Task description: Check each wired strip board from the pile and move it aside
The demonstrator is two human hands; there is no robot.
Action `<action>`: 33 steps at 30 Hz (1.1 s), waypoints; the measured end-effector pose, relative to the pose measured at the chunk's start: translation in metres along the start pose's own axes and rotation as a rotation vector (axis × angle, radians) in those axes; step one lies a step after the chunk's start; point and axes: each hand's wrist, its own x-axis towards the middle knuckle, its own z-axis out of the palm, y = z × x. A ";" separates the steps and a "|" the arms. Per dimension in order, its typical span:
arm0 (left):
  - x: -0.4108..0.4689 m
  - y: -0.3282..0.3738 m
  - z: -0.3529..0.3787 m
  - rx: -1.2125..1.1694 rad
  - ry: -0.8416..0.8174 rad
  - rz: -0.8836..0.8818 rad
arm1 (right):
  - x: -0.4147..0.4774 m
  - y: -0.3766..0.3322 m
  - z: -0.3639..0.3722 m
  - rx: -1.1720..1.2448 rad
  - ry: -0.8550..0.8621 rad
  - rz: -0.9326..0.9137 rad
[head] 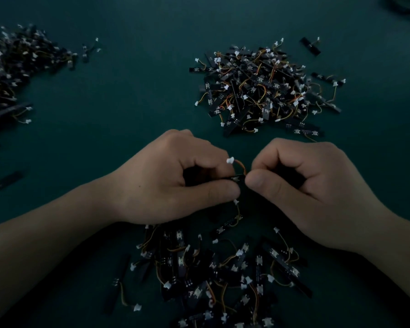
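Note:
A black wired strip board [236, 179] is held between both hands above the green table. My left hand [166, 181] pinches its left part between thumb and curled fingers. My right hand [310, 188] pinches the right end, thumb tip against the board. An orange wire loops up from the board to a white connector [230, 160]. Most of the board is hidden by the fingers. Below the hands lies a loose pile of strip boards [211, 273] with wires and white plugs.
A dense heap of the same boards [265, 91] sits at the back right. Another heap [12, 67] spreads along the left edge. Single boards lie apart at the far right [310, 46] and near left [0, 184]. The surface is a dark green mat [128, 102].

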 end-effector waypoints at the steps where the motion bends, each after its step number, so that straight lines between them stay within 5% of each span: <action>1: 0.000 -0.001 0.000 -0.034 0.007 -0.010 | 0.000 0.000 0.000 0.004 -0.005 0.005; 12: 0.001 -0.001 0.003 -0.041 0.086 -0.035 | -0.001 0.004 -0.004 0.074 -0.086 -0.035; 33: 0.000 -0.001 0.004 0.015 0.169 0.003 | 0.000 0.002 0.002 -0.055 0.040 -0.024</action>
